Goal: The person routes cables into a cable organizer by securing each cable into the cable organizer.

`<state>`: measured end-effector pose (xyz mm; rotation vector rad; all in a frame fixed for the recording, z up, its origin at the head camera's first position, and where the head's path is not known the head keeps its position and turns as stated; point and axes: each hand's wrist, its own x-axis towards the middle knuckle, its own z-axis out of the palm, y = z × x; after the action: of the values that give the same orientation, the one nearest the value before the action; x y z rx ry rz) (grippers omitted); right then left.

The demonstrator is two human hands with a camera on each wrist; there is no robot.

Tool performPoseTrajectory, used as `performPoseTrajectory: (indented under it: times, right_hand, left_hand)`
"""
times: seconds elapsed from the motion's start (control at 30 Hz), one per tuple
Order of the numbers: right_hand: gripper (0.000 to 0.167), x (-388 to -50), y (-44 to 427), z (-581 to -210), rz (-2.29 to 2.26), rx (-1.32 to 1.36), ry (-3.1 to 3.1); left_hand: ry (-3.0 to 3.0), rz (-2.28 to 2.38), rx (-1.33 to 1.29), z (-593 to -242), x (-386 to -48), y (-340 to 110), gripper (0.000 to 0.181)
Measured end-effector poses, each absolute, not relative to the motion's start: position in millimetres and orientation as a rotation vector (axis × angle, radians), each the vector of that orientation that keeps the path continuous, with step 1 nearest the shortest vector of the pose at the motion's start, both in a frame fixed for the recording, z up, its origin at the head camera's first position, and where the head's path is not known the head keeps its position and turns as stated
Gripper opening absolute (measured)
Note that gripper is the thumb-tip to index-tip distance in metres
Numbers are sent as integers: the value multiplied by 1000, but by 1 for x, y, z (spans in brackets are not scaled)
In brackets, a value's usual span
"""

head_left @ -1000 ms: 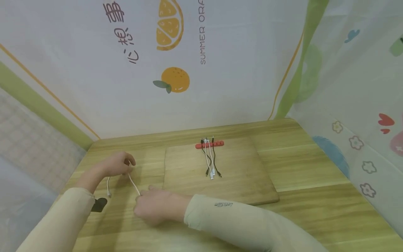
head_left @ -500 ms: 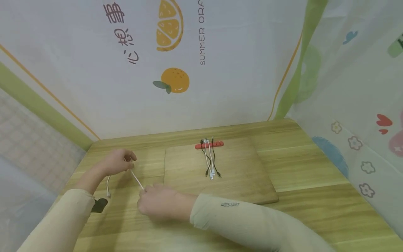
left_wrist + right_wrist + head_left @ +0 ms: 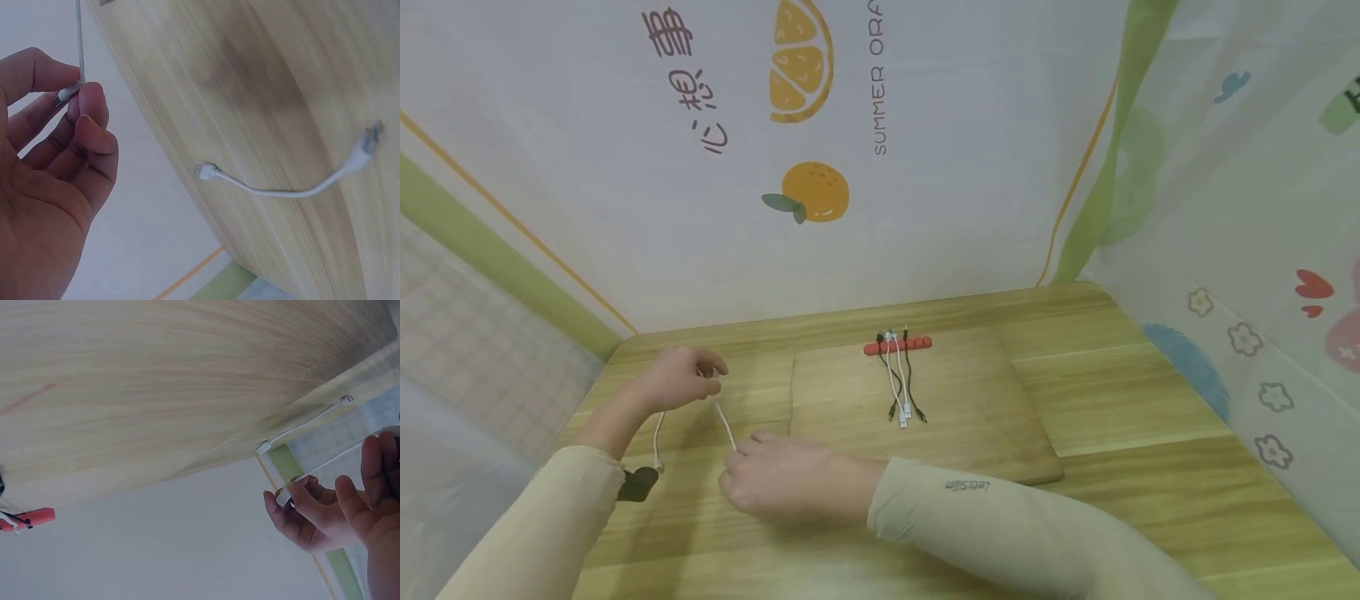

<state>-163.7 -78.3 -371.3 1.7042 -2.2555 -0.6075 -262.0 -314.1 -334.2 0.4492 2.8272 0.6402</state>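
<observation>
A short white USB cable [image 3: 726, 423] stretches between the two hands above the table's left side. My left hand [image 3: 681, 379] pinches one end, and its connector [image 3: 67, 94] shows between thumb and fingers in the left wrist view. The other end is at my right hand [image 3: 790, 477], lower and nearer; in the right wrist view that hand [image 3: 382, 519] grips a white plug at the frame's edge. Its fingertips are partly hidden. A second white USB cable [image 3: 281, 192] lies curved on the table beneath and beside my left hand.
A wooden board [image 3: 835, 379] lies mid-table. At its far edge sits a red cable holder [image 3: 917, 342], with several black and white cables [image 3: 895, 375] slotted in and trailing toward me. Printed curtains [image 3: 955, 167] stand behind and at both sides.
My left hand has risen slightly. My right hand shifted a little rightward and away from me, then back leftward, keeping the cable between both hands. The cables on the board stayed put.
</observation>
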Motion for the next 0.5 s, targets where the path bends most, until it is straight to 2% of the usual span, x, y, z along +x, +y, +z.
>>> performPoseTrajectory:
  times: [0.13,0.3,0.5]
  right_hand:
    - [24,-163,-65,-366,-597,1668,-2291]
    - [44,-167,-46,-363,-551,1593,-2372]
    - [25,-171,-26,-359,-454,1495,-2437]
  left_hand:
    - [2843,649,478,-330,-263,-304,39]
    - [2883,671,489,-325,-264,-291,37]
    - [2921,691,471,-322,-268,-269,36]
